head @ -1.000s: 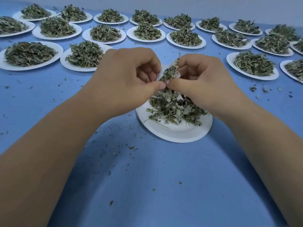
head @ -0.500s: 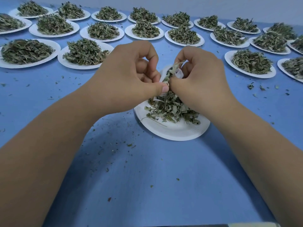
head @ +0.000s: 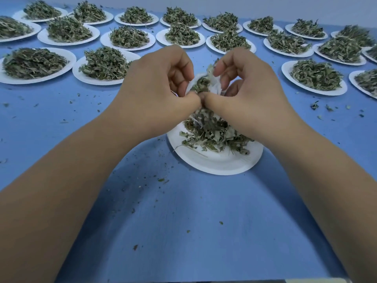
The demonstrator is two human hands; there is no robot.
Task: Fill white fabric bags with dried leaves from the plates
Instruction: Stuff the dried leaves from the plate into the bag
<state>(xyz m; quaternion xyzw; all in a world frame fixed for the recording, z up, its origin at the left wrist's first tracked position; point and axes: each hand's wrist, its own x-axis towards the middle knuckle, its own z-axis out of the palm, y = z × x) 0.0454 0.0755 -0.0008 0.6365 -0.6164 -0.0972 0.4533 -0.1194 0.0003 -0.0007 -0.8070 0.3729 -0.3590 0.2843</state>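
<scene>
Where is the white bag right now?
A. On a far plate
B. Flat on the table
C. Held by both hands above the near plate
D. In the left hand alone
C: the left hand and right hand both pinch the bag over the near plate.

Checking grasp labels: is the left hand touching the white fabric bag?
Touching. Head view: the left hand pinches the white fabric bag at its rim.

Blue table (head: 183,231) under soft even light, plain pale grey wall (head: 306,7) behind.
</scene>
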